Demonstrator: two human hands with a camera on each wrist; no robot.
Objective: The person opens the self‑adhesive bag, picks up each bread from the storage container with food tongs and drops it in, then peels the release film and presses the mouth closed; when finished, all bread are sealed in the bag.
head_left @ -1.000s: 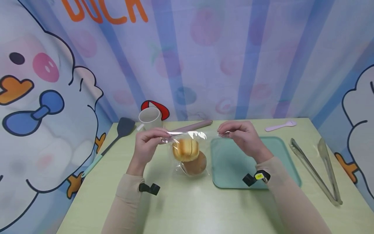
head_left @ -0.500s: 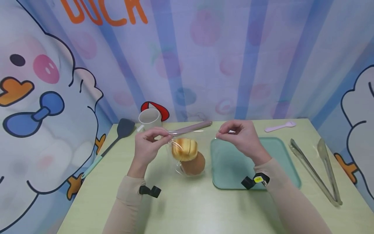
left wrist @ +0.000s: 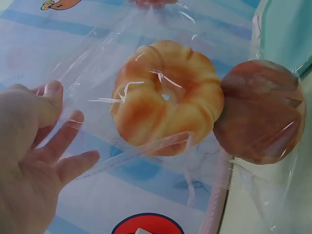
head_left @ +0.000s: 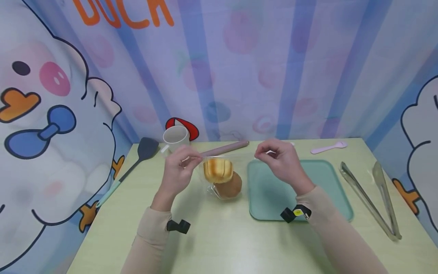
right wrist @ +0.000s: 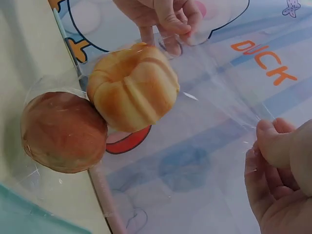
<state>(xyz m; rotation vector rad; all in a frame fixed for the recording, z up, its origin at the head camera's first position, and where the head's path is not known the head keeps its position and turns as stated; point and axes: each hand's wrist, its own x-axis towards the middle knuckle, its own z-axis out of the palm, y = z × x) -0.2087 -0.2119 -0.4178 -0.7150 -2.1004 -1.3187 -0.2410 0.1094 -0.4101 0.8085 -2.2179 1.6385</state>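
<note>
Between my two hands hangs a clear plastic bag, its top edge stretched flat. My left hand pinches one top corner between thumb and fingers, and my right hand pinches the other. Inside the bag, a golden ring-shaped bread sits above a round brown bun, the two touching. From the head view the ring bread shows its ridged side, with the bun below and slightly right. Both hands are above the table's middle.
A green tray lies under my right forearm. Tongs and a lilac spoon are on the right. A white mug, dark spatula and mauve rod-like item lie along the back and left.
The bag's top edge, crinkled and shiny a second ago, now shows as a thin straight line. My left hand has shifted slightly right, and the breads have risen a little.
</note>
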